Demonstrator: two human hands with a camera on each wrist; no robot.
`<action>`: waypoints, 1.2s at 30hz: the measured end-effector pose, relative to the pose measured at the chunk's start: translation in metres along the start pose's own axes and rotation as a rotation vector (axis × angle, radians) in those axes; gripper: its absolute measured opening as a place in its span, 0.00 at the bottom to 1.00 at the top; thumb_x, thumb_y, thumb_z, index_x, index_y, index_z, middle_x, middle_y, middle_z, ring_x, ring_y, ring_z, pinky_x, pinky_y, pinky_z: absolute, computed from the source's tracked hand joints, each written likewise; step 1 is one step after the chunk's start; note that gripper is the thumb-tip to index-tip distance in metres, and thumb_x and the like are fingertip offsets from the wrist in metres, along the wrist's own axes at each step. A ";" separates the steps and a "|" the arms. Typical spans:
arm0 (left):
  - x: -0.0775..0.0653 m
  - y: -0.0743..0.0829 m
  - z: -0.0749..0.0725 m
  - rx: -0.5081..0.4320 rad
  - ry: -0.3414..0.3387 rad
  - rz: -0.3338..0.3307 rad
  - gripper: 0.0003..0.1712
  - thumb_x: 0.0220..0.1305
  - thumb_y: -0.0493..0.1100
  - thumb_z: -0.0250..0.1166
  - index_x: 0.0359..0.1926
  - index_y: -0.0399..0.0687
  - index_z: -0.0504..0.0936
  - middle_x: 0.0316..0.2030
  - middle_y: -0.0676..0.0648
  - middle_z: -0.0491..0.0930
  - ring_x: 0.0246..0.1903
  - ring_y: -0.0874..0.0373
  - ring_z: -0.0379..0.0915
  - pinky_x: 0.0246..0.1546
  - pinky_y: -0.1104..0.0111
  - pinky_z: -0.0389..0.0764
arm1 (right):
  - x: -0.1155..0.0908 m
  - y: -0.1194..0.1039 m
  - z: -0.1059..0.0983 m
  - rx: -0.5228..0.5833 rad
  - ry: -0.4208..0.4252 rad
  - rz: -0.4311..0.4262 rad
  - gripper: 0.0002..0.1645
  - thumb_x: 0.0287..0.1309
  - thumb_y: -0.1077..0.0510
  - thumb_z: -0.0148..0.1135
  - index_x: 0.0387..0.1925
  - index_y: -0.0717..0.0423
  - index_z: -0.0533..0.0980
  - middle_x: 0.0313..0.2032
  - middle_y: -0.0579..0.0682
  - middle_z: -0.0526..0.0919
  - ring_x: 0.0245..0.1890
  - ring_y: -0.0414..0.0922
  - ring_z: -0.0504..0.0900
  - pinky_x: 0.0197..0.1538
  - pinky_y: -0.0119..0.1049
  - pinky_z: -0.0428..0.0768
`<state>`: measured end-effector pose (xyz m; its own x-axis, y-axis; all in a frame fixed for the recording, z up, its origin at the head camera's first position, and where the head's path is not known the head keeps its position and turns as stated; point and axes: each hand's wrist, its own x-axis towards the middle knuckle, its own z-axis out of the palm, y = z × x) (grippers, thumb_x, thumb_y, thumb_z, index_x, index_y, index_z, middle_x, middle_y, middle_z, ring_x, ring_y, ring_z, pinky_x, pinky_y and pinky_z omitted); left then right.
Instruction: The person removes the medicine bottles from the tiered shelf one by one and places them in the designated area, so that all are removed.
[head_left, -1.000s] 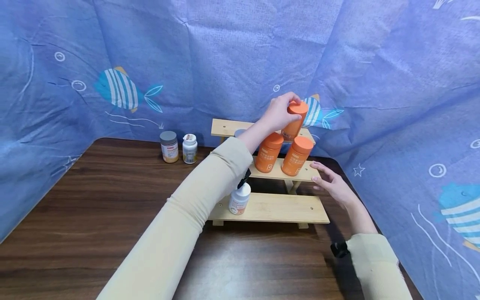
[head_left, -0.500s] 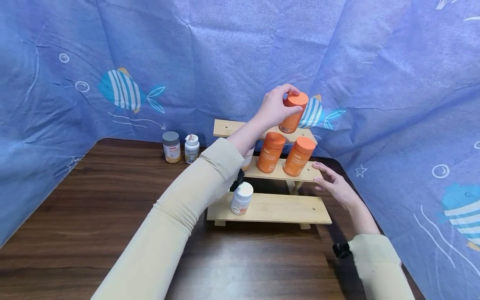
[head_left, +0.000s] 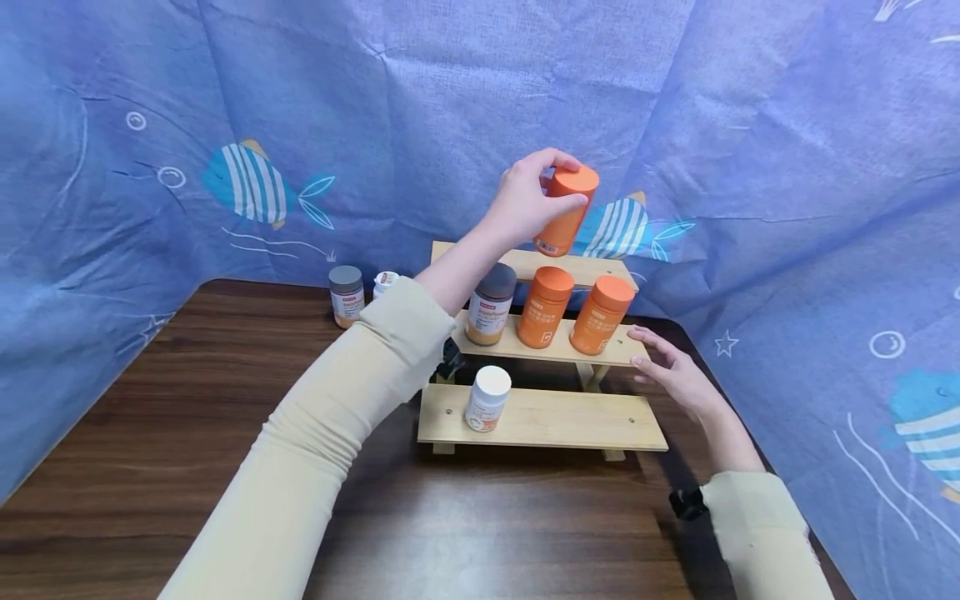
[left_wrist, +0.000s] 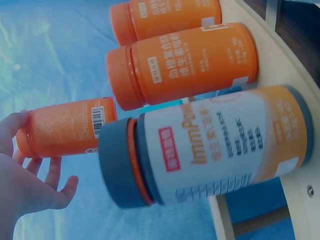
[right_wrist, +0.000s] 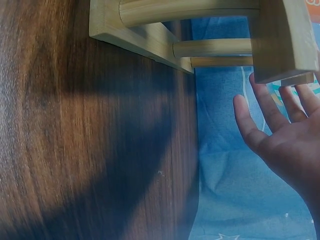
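Observation:
My left hand grips an orange pill bottle near its cap, holding it above the top shelf. In the left wrist view that bottle has its barcode showing. On the middle shelf stand a grey-capped bottle and two orange bottles, one in the middle and one at the right. A white bottle stands at the left of the bottom shelf. My right hand is at the right end of the middle shelf, fingers loosely extended and holding nothing.
The three-tier wooden rack stands on a dark wooden table. At the back left are another grey-capped bottle and a white-capped one, partly behind my left sleeve. A blue fish-print cloth hangs behind and at the sides.
My left hand has lifted the orange bottle up off the top shelf and shifted it slightly left. The grey-capped bottle on the middle shelf has come into view. My right hand stays put.

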<state>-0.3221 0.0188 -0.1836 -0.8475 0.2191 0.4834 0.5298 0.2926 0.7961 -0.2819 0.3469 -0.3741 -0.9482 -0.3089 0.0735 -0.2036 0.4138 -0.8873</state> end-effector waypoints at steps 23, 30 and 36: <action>-0.026 0.006 -0.055 -0.058 0.000 -0.139 0.23 0.55 0.45 0.70 0.53 0.52 0.77 0.52 0.52 0.76 0.45 0.60 0.75 0.47 0.65 0.76 | 0.000 0.001 0.000 0.013 -0.005 -0.001 0.34 0.66 0.54 0.55 0.70 0.57 0.57 0.72 0.56 0.49 0.55 0.27 0.68 0.49 0.38 0.80; -0.033 0.001 -0.075 -0.042 0.016 -0.143 0.24 0.55 0.46 0.70 0.54 0.51 0.77 0.53 0.52 0.75 0.46 0.59 0.73 0.47 0.64 0.76 | 0.001 0.002 -0.001 0.019 -0.003 0.000 0.34 0.66 0.55 0.55 0.69 0.58 0.57 0.72 0.57 0.49 0.54 0.27 0.68 0.48 0.37 0.81; -0.043 -0.002 -0.093 -0.040 0.029 -0.156 0.24 0.55 0.47 0.70 0.53 0.52 0.77 0.53 0.53 0.74 0.49 0.58 0.71 0.48 0.63 0.75 | 0.001 0.001 -0.001 0.017 -0.004 0.001 0.34 0.66 0.54 0.55 0.69 0.56 0.57 0.72 0.55 0.49 0.55 0.27 0.68 0.48 0.36 0.80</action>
<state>-0.2896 -0.0777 -0.1720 -0.9201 0.1465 0.3632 0.3908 0.2839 0.8756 -0.2828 0.3479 -0.3746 -0.9474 -0.3122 0.0709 -0.1987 0.3997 -0.8948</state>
